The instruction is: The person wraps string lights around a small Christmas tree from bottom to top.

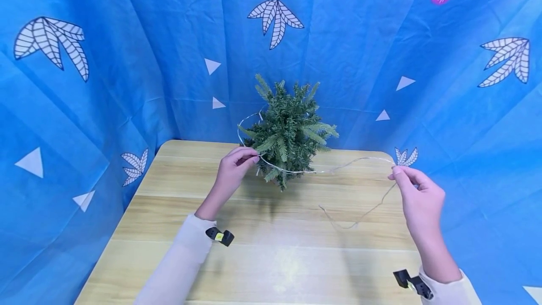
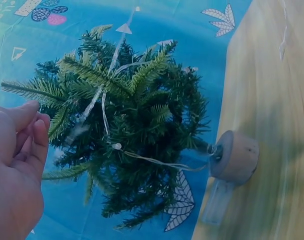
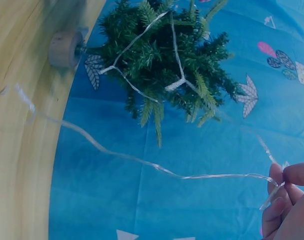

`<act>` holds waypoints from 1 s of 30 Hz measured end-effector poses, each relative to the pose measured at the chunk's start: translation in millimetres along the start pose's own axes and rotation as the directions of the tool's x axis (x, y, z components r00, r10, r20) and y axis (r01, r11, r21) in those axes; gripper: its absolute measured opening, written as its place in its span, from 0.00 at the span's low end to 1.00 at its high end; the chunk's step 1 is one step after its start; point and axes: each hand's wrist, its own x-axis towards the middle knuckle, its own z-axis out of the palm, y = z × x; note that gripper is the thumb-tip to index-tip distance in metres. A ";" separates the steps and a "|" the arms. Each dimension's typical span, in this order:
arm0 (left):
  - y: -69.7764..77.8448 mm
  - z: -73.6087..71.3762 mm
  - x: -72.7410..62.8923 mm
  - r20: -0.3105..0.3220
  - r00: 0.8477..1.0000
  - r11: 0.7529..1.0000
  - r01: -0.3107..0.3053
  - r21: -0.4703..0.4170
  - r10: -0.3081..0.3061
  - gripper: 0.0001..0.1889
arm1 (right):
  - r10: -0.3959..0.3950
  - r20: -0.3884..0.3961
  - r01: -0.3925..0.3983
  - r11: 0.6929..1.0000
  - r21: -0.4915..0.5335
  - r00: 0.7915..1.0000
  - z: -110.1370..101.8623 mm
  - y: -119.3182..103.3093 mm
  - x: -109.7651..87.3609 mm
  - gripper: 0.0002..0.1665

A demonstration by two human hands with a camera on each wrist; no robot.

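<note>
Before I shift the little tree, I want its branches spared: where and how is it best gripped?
I'd grip the little tree by its round base, coming in low from the right: the base's short, bare sides sit below the branches, and a clear piece lies by its left side.

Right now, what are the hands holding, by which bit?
A thin string: the right hand pinches it partway along, the left hand apparently nearer the tree.
</note>
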 end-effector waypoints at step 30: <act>142.0 142.0 35.6 0.455 0.859 0.953 -0.296 0.070 0.234 0.15 | -0.130 0.067 0.131 0.991 -0.004 0.989 6.6 -36.8 -5.4 0.12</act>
